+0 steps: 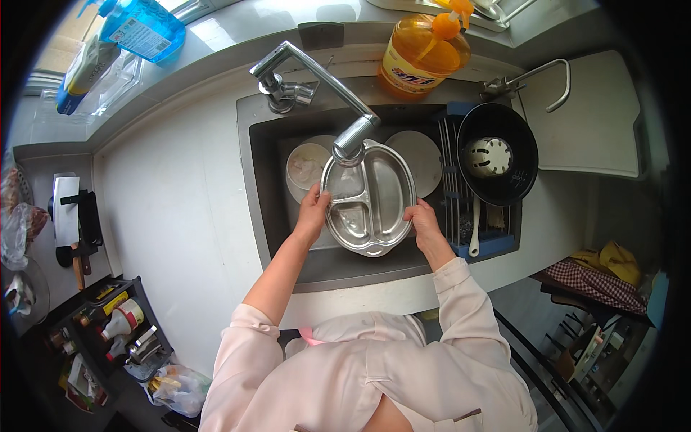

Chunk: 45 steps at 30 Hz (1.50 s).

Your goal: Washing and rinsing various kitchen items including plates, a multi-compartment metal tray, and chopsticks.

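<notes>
Between my two hands is an oval stainless-steel divided plate (386,189) with three compartments, held over the sink (324,278). My left hand (312,215) grips its left rim, thumb on top. My right hand (426,224) has the right rim, with the fingers partly hidden under it. The chrome faucet (351,137) hangs over the upper-left compartment, where the metal looks wet. A white bowl (307,164) with some whitish matter in it sits in the basin left of the plate. A pale round dish (418,162) lies behind the plate's right side.
Right of the basin, a black pot (496,183) holding a white slotted piece (488,156) rests on a rack (451,205). An orange dish-soap pump bottle (421,59) stands behind the sink. A second, curved tap (559,86) juts out at right. Knives (67,210) hang at far left.
</notes>
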### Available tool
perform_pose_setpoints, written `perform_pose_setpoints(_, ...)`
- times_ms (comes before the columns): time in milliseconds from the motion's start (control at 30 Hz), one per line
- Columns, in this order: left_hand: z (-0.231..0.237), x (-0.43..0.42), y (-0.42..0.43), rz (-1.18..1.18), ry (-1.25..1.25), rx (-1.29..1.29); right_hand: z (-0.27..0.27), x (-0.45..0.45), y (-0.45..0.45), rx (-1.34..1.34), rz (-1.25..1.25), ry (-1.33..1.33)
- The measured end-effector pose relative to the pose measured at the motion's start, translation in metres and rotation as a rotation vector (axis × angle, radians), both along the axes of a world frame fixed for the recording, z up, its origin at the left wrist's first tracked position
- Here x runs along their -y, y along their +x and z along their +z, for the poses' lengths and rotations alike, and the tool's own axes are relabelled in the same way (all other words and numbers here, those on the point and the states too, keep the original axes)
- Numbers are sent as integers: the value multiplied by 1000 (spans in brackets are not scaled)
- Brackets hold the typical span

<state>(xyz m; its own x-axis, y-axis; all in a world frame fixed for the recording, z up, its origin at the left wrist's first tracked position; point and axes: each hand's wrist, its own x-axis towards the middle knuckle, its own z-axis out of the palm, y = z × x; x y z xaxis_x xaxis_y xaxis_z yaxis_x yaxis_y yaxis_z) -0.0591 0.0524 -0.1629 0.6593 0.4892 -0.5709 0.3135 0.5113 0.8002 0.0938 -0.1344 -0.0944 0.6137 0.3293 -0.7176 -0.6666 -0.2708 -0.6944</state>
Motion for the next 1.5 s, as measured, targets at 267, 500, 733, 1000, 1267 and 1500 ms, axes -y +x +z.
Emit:
perform_pose_setpoints(267,30,-21,-11,45,255,55,-52,-36,20,-270,12,-64)
perform_pose_setpoints(500,-4,19,7,135,1,26,-41,-10,33,-207,7,-2)
perform_pose_setpoints(733,-17,-2,6,297,-106,122,-33,-32,24,-36,63,-35)
perform_pose_setpoints(1000,4,-10,26,6,520,-35,-12,-10,35,166,30,-88)
perform_pose_setpoints(1267,115,-107,135,-155,1685,195,-14,-11,16,129,-14,-117)
perform_pose_setpoints(1500,116,-132,192,-395,1491,-243,-10,-25,-2,111,-67,-92)
